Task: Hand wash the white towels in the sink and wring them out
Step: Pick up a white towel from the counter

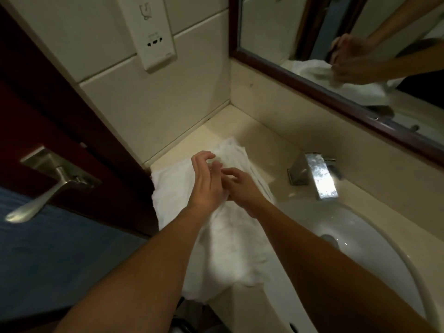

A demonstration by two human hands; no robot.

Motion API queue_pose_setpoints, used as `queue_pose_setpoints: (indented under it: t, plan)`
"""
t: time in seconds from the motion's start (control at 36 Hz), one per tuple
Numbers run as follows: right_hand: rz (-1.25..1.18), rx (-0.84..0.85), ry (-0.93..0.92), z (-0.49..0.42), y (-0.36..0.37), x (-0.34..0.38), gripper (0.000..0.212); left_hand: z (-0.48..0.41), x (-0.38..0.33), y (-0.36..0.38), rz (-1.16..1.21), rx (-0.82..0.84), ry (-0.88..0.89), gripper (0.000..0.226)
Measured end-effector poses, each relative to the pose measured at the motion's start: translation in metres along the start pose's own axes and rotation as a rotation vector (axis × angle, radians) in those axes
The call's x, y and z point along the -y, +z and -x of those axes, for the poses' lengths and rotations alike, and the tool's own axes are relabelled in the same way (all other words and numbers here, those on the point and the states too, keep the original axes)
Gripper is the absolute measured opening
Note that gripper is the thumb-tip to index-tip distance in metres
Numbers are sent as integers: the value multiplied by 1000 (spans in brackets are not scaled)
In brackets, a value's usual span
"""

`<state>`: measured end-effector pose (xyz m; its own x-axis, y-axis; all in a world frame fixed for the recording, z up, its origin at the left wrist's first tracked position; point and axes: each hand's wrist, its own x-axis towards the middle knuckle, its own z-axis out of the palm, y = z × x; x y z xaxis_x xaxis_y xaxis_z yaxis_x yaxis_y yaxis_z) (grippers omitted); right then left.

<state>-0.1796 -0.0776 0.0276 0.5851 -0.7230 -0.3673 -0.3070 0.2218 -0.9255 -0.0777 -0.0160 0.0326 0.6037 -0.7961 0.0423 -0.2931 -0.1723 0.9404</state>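
Empty, loose-fingered left hand [206, 183] and right hand [241, 188] are hovering over white towels [225, 241] beside the sink [360, 224], likely needing a deep gather.

The left hand [206, 181] and right hand [241, 189] cover the middle of the towels [173, 188]. Their fingers are blurred, and whether the fingertips touch the cloth cannot be told. How many towels lie there is unclear. Below the forearms, the towels' near end drops out of sight. Right of the right hand, the sink [360, 227] is cut off by the lower edge, its drain [330, 239] half behind the right forearm. Above the hands, the socket plate [153, 32] has markings too small to read.
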Motion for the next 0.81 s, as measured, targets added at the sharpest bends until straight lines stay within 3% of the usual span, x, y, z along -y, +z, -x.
queue_pose_setpoints:
  t: [0.08,0.31,0.42,0.69,0.81]
  plan:
    - [-101,-41,10,0,-4,1,22,7,-4,-9,-126,-45,39,10]
    - [-318,-62,45,9,-14,13,17,52,18,-11,-413,-134,-176,63]
    - [-413,-73,43,15,-13,21,17,78,14,2,-387,-162,-279,52]
    - [-312,-131,-38,47,-52,35,22,45,-51,-1,-316,-140,-84,37]
    - [-352,-144,-104,59,-68,51,11,32,-87,4,-228,-131,-36,51]
